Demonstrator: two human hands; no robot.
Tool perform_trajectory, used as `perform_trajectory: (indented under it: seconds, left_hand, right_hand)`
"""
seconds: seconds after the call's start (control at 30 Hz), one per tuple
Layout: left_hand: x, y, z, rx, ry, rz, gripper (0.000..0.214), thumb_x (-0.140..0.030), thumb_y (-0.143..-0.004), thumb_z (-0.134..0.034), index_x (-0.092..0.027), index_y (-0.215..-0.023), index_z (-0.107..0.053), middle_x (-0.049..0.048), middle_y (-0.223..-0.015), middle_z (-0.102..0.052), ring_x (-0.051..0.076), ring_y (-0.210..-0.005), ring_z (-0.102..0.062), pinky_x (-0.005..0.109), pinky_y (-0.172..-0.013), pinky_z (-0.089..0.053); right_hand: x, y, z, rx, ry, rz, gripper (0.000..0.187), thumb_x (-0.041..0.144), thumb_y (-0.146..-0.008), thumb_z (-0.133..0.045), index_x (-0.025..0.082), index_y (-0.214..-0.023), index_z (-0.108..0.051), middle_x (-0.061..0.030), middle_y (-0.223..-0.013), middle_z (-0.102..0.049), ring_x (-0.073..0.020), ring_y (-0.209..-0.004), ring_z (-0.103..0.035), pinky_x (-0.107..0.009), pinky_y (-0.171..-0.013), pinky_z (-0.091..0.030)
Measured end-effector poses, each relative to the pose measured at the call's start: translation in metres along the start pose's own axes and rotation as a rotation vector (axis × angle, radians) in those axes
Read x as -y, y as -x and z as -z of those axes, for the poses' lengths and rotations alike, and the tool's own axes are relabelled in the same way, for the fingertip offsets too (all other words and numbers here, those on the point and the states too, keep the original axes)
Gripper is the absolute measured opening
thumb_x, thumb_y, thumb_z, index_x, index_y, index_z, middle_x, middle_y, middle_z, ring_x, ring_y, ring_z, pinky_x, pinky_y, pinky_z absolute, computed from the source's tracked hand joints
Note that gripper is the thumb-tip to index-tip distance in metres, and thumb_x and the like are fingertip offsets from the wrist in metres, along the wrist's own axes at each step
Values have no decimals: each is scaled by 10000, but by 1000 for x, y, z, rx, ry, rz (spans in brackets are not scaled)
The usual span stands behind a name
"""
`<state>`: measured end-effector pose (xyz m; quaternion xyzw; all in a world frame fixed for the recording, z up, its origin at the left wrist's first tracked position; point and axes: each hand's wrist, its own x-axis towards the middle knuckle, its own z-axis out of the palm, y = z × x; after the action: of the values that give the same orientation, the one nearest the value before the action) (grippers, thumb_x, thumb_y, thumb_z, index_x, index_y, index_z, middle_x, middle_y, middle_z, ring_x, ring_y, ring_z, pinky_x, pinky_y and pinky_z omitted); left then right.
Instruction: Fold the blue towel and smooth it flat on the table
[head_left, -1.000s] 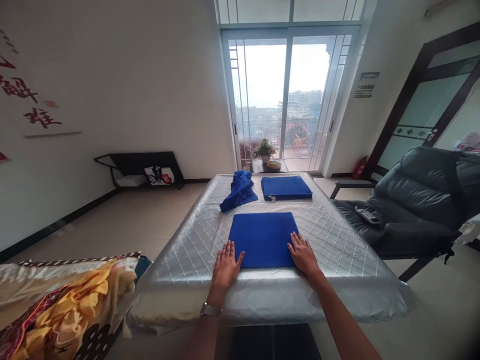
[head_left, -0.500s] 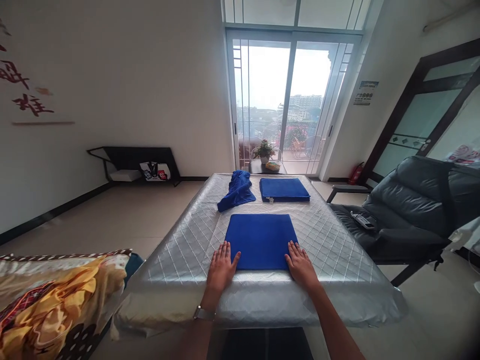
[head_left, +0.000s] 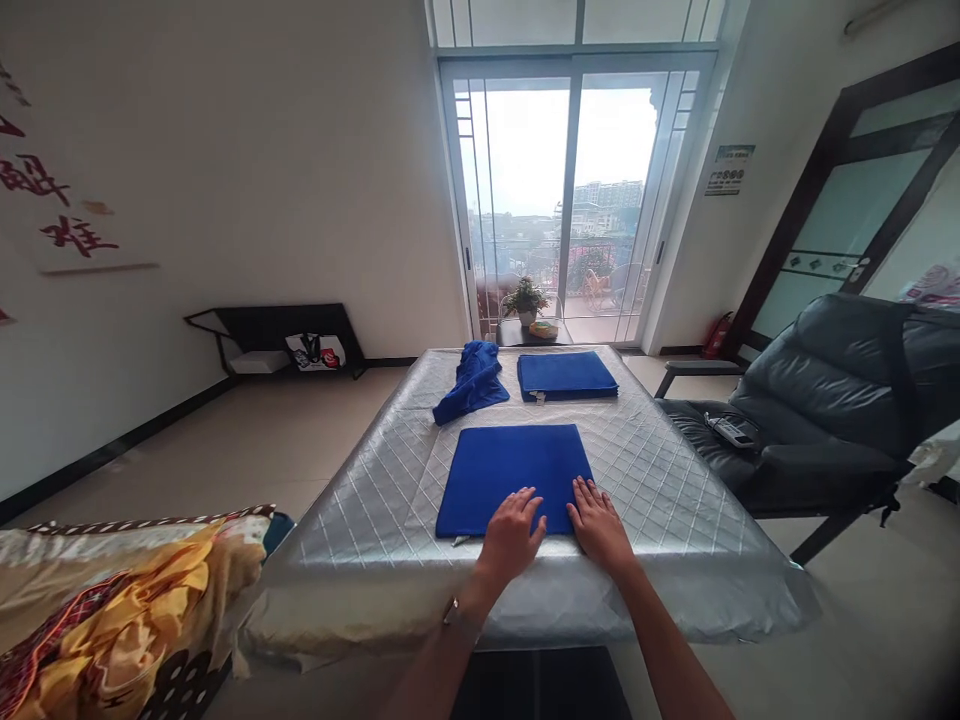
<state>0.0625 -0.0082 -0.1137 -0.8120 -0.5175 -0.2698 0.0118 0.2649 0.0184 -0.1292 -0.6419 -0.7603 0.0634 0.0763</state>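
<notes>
Blue folded cloth (head_left: 502,468) has its left edge freed as the left hand (head_left: 514,532) shifts inward, right hand (head_left: 599,522) flat, neither gripping.

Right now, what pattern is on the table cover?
The cover is silver with a diamond lattice, seen in the head view.

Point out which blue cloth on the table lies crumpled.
The far-left blue cloth; the nearest cloth and the far-right stack lie flat and squared.
</notes>
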Motion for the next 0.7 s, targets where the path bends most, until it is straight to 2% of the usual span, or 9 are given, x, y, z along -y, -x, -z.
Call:
perform_trajectory:
  seconds: [0.13,0.27,0.37,0.53,0.63,0.7]
  left_hand:
    - [-31,-30,-27,124,16,-99,509,-469,-1036,-401,-202,-1459,-499,97,-1559,-459,230,-1463,-382,453,-1207,-332]
    - [-27,-36,-46,230,-30,-29,582,-518,-1050,-290,-212,-1533,-401,88,-1601,-379,234,-1498,-308,484,-1221,-288]
    - [-2,-29,-42,270,-75,54,606,-537,-1047,-243,-229,-1551,-377,71,-1618,-342,231,-1511,-271,477,-1236,-244]
    - [72,6,-10,259,-236,304,628,-531,-1037,-223,-223,-1575,-324,89,-1633,-294,281,-1520,-235,543,-1217,-238]
    - [108,35,6,263,-302,359,652,-543,-1032,-224,-199,-1579,-309,103,-1634,-292,289,-1525,-220,537,-1212,-245]
    - [118,50,12,265,-317,351,664,-553,-1032,-221,-189,-1581,-304,107,-1634,-300,279,-1528,-213,512,-1213,-253]
  right_hand:
    - [0,1,2,12,33,24,579,338,-1038,-275,175,-1593,-271,-59,-1659,-216,-212,-1541,-155,-431,-1242,-164]
    - [1,2,5,36,26,5,574,329,-1038,-275,187,-1595,-266,-49,-1663,-199,-202,-1543,-144,-419,-1245,-150]
    - [3,2,8,40,-4,-16,588,363,-1043,-265,164,-1596,-255,-57,-1659,-209,-204,-1542,-151,-425,-1248,-142]
    - [4,4,9,28,-22,-15,598,385,-1045,-243,152,-1595,-258,-39,-1659,-199,-202,-1542,-148,-420,-1252,-136]
    - [4,4,8,25,-25,-15,599,385,-1044,-239,152,-1596,-258,-38,-1658,-198,-203,-1542,-145,-425,-1254,-132]
    - [4,4,7,23,-24,-19,601,384,-1044,-240,148,-1596,-257,-41,-1658,-201,-206,-1543,-142,-430,-1253,-136]
